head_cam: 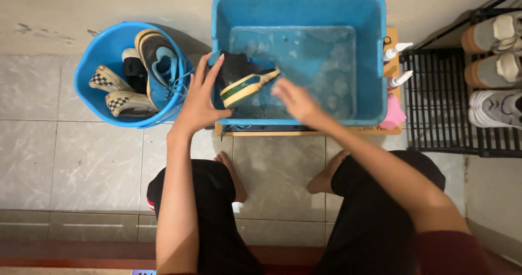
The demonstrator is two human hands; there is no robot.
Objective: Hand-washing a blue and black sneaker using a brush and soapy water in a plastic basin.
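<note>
over a blue tub [298,8] of water, the left hand [200,98] grips a dark shoe [242,82] (striped sole up); the right hand [296,102], blurred, fingers loosely open, hovers beside it.

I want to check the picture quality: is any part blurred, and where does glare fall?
Head view: the right hand is smeared by motion blur; the left hand and the shoe it holds look sharp; soft glare lies on the water in the blue tub; lighting is even.

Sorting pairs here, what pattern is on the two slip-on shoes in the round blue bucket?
Black-and-white checkerboard slip-on shoes, shown best in the head view.
</note>
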